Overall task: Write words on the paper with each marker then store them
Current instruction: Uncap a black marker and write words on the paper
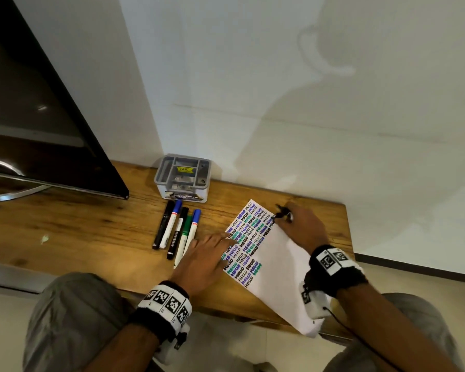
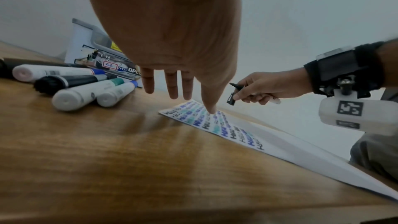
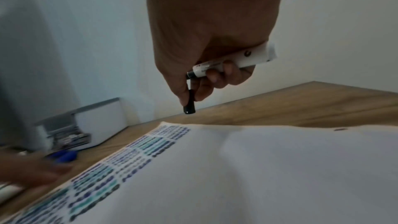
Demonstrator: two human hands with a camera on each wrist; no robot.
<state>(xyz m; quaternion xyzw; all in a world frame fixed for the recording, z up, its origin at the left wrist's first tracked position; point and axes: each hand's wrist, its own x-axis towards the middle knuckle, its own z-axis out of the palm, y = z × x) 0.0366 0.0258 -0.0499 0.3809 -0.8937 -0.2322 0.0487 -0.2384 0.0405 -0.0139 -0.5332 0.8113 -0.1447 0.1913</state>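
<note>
While the right hand curls round a white-barrelled black marker at mid-right, nib pointing upper left, the flat left hand presses the paper at lower centre.

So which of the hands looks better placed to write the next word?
The right hand. It already grips an uncapped marker, with its black cap pinched in its fingers, just above the paper. The left hand lies flat with fingertips on the sheet, probably steadying it.
</note>
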